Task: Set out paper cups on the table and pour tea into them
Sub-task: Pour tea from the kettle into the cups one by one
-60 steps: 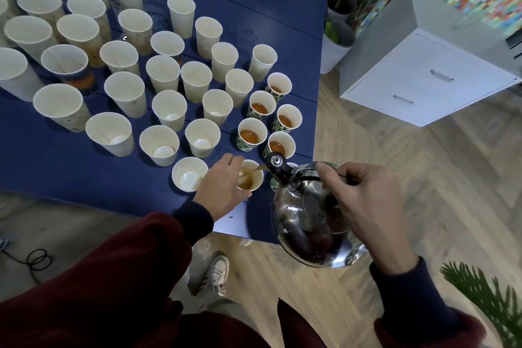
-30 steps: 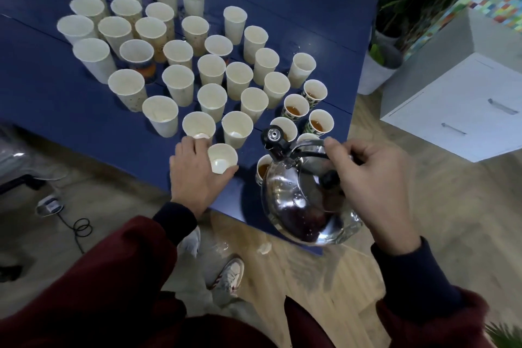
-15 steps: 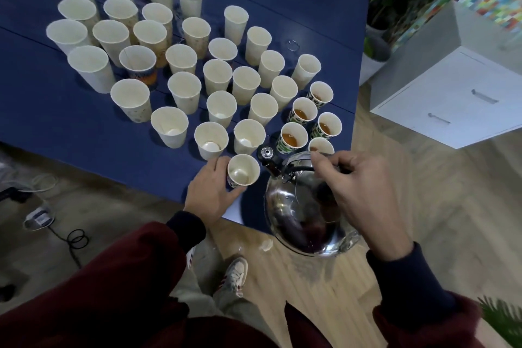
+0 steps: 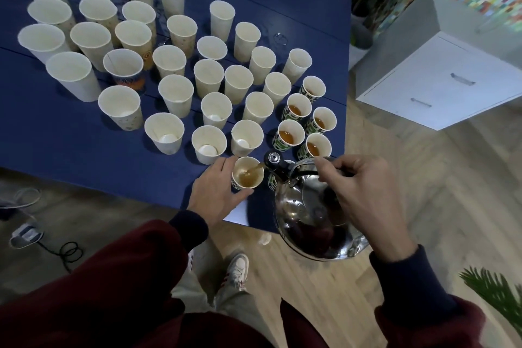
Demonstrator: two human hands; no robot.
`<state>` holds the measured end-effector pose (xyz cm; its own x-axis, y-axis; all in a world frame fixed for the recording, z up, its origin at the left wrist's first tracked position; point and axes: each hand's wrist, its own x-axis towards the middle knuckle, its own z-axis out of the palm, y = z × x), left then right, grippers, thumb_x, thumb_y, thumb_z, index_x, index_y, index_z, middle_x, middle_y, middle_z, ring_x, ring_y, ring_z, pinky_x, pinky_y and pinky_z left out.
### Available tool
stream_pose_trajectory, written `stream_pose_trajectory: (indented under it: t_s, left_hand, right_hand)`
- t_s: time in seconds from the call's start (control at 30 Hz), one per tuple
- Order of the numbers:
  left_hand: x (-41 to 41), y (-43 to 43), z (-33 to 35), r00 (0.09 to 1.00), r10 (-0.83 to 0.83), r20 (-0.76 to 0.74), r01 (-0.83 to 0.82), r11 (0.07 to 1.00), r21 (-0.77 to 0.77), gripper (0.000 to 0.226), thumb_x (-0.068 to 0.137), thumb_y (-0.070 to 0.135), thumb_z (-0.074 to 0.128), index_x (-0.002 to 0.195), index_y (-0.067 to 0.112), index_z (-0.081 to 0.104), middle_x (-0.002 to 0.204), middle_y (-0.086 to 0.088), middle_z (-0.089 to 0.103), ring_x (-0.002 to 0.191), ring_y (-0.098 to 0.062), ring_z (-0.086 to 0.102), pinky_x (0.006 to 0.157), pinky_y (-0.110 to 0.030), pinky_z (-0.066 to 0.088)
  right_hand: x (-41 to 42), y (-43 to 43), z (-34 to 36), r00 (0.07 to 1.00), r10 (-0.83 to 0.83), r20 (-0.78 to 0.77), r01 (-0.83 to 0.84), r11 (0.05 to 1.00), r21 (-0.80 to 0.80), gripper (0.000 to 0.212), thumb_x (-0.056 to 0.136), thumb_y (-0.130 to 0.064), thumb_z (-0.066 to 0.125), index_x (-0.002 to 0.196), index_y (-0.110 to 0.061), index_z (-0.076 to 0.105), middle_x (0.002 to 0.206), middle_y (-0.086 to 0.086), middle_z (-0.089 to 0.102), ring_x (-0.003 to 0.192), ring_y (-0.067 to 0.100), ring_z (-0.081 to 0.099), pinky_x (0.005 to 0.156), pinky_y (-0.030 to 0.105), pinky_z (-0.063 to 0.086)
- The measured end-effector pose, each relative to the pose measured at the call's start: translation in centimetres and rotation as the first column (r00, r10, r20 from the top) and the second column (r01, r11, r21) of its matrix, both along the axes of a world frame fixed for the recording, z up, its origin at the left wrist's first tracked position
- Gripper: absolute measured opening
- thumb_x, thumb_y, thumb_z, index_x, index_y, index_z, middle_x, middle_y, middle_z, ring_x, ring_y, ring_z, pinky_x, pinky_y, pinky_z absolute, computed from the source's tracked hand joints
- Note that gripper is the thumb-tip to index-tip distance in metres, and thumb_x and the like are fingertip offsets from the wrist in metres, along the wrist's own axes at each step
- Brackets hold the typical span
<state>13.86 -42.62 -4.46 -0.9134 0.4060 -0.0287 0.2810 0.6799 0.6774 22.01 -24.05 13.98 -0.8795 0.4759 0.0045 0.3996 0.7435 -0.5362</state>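
While tea is being poured into the nearest cup (image 4: 248,175), the greater part of the task is judged to remain. Cups have been set out in rows across the blue table (image 4: 56,144), so the setting-out appears largely complete. Filling is at an early stage: tea is seen only in a cluster of small green-patterned cups (image 4: 288,135) at the right near corner, about five being visibly filled, with one more partly hidden behind the kettle, its contents not determinable.

The nearest cup is grasped around its side by the left hand (image 4: 216,192), thumb and fingers being curled about it at the near table edge. An amber stream is seen entering it from the spout, and it is roughly half full. The steel kettle (image 4: 313,217) is held tilted toward the left by the right hand (image 4: 358,192), which is clenched on the handle over the lid.

The plain cups (image 4: 209,144) immediately left of the filled cluster are seen to be empty, pale bottoms being visible in several. For the taller cups (image 4: 73,76) at the far left, interiors cannot be fully seen; no tea is evident. One printed cup (image 4: 124,68) stands among them.
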Motion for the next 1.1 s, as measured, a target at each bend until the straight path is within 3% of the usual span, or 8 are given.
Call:
stream_pose_trajectory:
  t_s: [0.3, 0.43, 0.57, 0.67, 0.8, 0.9, 1.0, 1.1]
  left_hand:
    - [-0.5, -0.1, 0.0, 0.999, -0.033, 0.016, 0.033, 0.999, -0.009, 0.065, 0.076, 0.050, 0.081, 0.128, 0.024, 0.052, 0.121, 0.002, 0.059, 0.110, -0.021, 0.060, 0.083, -0.037, 0.053]
    - [-0.6, -0.2, 0.5, 0.999, -0.035, 0.018, 0.036, 0.997, -0.064, 0.075, 0.073, 0.063, 0.077, 0.131, 0.025, 0.049, 0.124, 0.004, 0.059, 0.110, -0.020, 0.060, 0.080, -0.039, 0.053]
    - [-0.7, -0.8, 1.1, 0.975, 0.011, -0.224, -0.018, 0.999, -0.029, 0.067, 0.077, 0.074, 0.061, 0.114, 0.019, 0.057, 0.098, 0.002, 0.063, 0.077, -0.018, 0.064, 0.052, -0.029, 0.049]
    - [-1.5, -1.2, 1.6, 0.939, -0.008, -0.344, 0.026, 0.999, 0.048, 0.049, 0.085, 0.063, 0.058, 0.098, 0.016, 0.061, 0.085, 0.004, 0.058, 0.066, -0.013, 0.054, 0.044, -0.026, 0.043]
    - [-4.1, -0.7, 2.9, 0.902, -0.013, -0.431, 0.055, 0.995, 0.087, 0.025, 0.087, 0.036, 0.068, 0.091, 0.012, 0.063, 0.087, -0.001, 0.057, 0.072, -0.019, 0.055, 0.047, -0.031, 0.044]
    - [-6.4, 0.1, 3.9, 0.931, -0.092, -0.353, 0.096, 0.995, -0.006, 0.032, 0.082, 0.034, 0.072, 0.102, 0.010, 0.062, 0.097, -0.007, 0.056, 0.087, -0.027, 0.057, 0.059, -0.039, 0.050]
    - [-7.9, 0.9, 4.5, 0.963, -0.149, -0.224, 0.135, 0.988, -0.075, 0.044, 0.081, 0.036, 0.073, 0.112, 0.008, 0.059, 0.109, -0.011, 0.055, 0.099, -0.031, 0.056, 0.070, -0.040, 0.046]
    - [-8.5, 1.9, 4.7, 0.971, -0.179, -0.158, 0.159, 0.978, -0.134, 0.051, 0.086, 0.040, 0.069, 0.122, 0.006, 0.056, 0.119, -0.013, 0.055, 0.107, -0.031, 0.056, 0.083, -0.037, 0.044]
  right_hand:
    - [0.2, -0.3, 0.1, 0.999, -0.029, -0.014, 0.028, 0.999, -0.040, 0.042, 0.089, -0.040, 0.071, 0.061, -0.010, 0.067, 0.052, 0.010, 0.053, 0.053, 0.024, 0.050, 0.054, 0.034, 0.040]
    - [0.4, -0.2, 0.3, 0.998, -0.060, -0.026, 0.057, 0.992, -0.111, 0.043, 0.089, -0.037, 0.073, 0.060, -0.007, 0.066, 0.051, 0.008, 0.051, 0.047, 0.007, 0.040, 0.050, 0.026, 0.035]
    - [0.7, -0.2, 0.7, 0.988, -0.118, -0.098, 0.096, 0.974, -0.207, 0.045, 0.091, -0.033, 0.072, 0.058, -0.006, 0.063, 0.044, -0.003, 0.045, 0.046, 0.006, 0.038, 0.047, 0.021, 0.031]
    - [0.3, -0.3, 1.5, 0.969, -0.176, -0.175, 0.129, 0.960, -0.251, 0.043, 0.091, -0.031, 0.072, 0.060, -0.003, 0.065, 0.051, 0.010, 0.055, 0.047, 0.004, 0.039, 0.048, 0.020, 0.031]
    - [-1.0, -0.5, 2.9, 0.948, -0.209, -0.240, 0.146, 0.956, -0.256, 0.040, 0.092, -0.026, 0.070, 0.063, 0.001, 0.067, 0.043, -0.004, 0.048, 0.041, 0.005, 0.039, 0.045, 0.013, 0.027]
    - [-2.2, -0.6, 3.7, 0.946, -0.185, -0.268, 0.129, 0.968, -0.214, 0.042, 0.093, -0.028, 0.069, 0.062, 0.000, 0.067, 0.043, -0.004, 0.048, 0.042, 0.004, 0.038, 0.046, 0.014, 0.027]
    - [-3.5, -0.2, 4.0, 0.952, -0.151, -0.268, 0.111, 0.981, -0.157, 0.045, 0.090, -0.041, 0.067, 0.059, -0.009, 0.067, 0.044, -0.001, 0.049, 0.045, 0.006, 0.040, 0.050, 0.027, 0.034]
    - [-5.0, 0.5, 4.4, 0.967, -0.132, -0.216, 0.110, 0.988, -0.111, 0.041, 0.084, -0.050, 0.064, 0.061, -0.016, 0.067, 0.045, 0.003, 0.049, 0.049, 0.019, 0.048, 0.054, 0.041, 0.045]
